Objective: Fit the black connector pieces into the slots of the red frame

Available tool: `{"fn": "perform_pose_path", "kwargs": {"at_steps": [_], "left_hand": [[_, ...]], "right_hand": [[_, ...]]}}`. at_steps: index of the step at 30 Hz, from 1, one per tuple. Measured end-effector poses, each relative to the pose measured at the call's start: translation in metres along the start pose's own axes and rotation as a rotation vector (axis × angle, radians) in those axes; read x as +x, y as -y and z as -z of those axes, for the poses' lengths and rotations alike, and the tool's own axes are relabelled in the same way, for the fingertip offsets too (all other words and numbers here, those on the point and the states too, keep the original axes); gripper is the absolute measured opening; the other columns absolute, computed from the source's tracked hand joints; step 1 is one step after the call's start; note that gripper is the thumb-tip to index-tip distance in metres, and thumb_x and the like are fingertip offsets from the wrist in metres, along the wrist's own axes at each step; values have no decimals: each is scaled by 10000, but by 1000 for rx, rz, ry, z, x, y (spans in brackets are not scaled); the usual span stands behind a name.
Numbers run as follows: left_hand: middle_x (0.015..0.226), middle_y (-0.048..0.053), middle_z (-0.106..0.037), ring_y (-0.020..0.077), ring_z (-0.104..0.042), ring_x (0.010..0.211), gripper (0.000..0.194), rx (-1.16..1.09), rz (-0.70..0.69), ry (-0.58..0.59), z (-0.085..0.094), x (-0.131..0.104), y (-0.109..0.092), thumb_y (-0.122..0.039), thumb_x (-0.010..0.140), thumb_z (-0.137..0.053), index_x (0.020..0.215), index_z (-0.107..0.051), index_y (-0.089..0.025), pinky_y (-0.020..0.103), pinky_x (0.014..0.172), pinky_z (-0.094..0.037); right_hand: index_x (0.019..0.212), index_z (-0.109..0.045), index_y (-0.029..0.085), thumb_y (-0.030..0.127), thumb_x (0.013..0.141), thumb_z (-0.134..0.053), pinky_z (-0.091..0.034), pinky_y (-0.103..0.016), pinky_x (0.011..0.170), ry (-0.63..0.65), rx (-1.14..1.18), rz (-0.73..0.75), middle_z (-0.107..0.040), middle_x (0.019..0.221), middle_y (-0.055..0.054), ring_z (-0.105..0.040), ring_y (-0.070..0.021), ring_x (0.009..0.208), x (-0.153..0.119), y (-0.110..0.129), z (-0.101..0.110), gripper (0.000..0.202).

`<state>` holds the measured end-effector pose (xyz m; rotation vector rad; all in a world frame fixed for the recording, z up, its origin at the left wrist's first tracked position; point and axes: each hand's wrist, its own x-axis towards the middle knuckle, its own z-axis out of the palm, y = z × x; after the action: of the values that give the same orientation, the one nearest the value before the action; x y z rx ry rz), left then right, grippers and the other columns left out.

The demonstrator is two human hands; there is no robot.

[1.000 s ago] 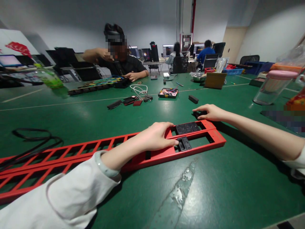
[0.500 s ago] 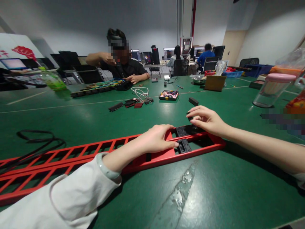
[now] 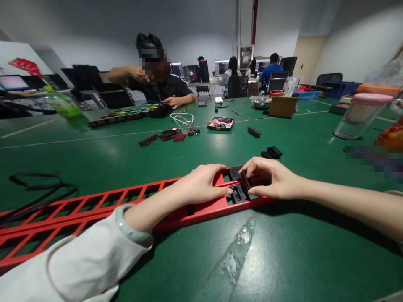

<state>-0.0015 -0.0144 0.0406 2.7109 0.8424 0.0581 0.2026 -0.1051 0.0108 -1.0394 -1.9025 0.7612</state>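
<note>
A long red slotted frame (image 3: pixel 217 206) lies across the green table in front of me. My left hand (image 3: pixel 204 182) grips its right part, thumb on the near side and fingers over the far edge. Next to that thumb a black rectangular block (image 3: pixel 238 194) sits in the near row, and another black block (image 3: pixel 234 173) sits in the far row. My right hand (image 3: pixel 273 178) pinches a black plastic piece (image 3: pixel 247 180), held tilted over the frame beside these blocks. Further back, black pieces (image 3: pixel 271 152) lie on the table behind my right hand.
A dark bar (image 3: pixel 253 132), a small tray of parts (image 3: pixel 220 123), a white cable (image 3: pixel 182 121) and dark red pieces (image 3: pixel 179 137) lie beyond the frame. A clear jar (image 3: pixel 355 119) stands right. Across the table a person (image 3: pixel 170 86) handles a wired strip (image 3: pixel 126 113).
My right hand has moved left and nearer, bringing the black piece over the blocks in the frame. Black pieces behind it have come into view. My left hand keeps its grip.
</note>
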Motion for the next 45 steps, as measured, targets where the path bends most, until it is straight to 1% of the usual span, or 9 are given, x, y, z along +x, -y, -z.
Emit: {"fn": "perform_pose_path", "kwargs": {"at_steps": [3,5,8,12,17,25,36,41,45], "left_hand": [[1174,76,-551,233,-533,1029,605,5,0,4,0,0,1,-513,708,-543,1210,-470,-183,295,852,-409],[1184,75,-544,232,-526,1039,606,7,-2,5,-1,1,1,-514,708,-541,1212,-467,-185,296,861,-404],[1182,67,-544,227,-525,1039,594,2,-1,5,-2,1,2,-501,707,-546,1209,-470,-192,291,867,-399],[1183,72,-543,235,-522,1042,601,-6,4,-2,-2,1,1,-513,701,-547,1204,-479,-190,300,868,-397],[1188,73,-541,241,-521,1043,600,-13,3,-4,-1,1,-1,-508,698,-554,1201,-482,-189,304,866,-396],[1168,71,-557,231,-537,1019,597,-11,0,-3,-1,0,-1,-495,701,-556,1201,-478,-178,288,851,-405],[1185,78,-544,239,-522,1041,604,-13,14,-1,-1,0,-2,-495,701,-558,1207,-474,-176,303,868,-395],[1192,82,-539,242,-520,1047,613,-10,16,3,0,0,-2,-503,700,-555,1212,-471,-176,304,866,-398],[1194,81,-538,241,-520,1048,616,-20,30,2,0,0,-2,-501,692,-565,1209,-476,-179,302,868,-396]], "right_hand": [[1018,-500,173,216,647,-676,-457,-309,754,23,-69,-33,-558,997,-64,-550,-165,867,-1,1,0,413],[1058,-501,177,208,643,-674,-452,-288,714,59,-124,-42,-554,975,-54,-541,-152,820,-1,2,1,451],[1011,-527,176,225,639,-677,-434,-253,620,107,-143,-72,-536,891,-31,-506,-120,708,0,2,2,404],[975,-504,177,206,619,-686,-412,-227,560,123,16,-133,-493,882,-12,-473,-89,651,2,-1,3,401],[933,-497,176,205,573,-716,-376,-201,509,179,156,-151,-452,820,17,-451,-71,617,3,-9,7,422],[868,-532,158,218,498,-762,-358,-199,515,195,57,-162,-425,745,38,-433,-71,610,4,-11,12,440],[872,-543,166,212,498,-760,-373,-184,462,168,158,-196,-415,787,34,-463,-53,570,3,-5,6,435],[881,-543,174,223,525,-753,-406,-197,480,181,141,-188,-426,780,33,-486,-63,573,3,-6,7,417],[911,-558,182,250,545,-747,-434,-213,508,170,62,-157,-434,854,9,-500,-69,603,1,-4,7,418]]}}
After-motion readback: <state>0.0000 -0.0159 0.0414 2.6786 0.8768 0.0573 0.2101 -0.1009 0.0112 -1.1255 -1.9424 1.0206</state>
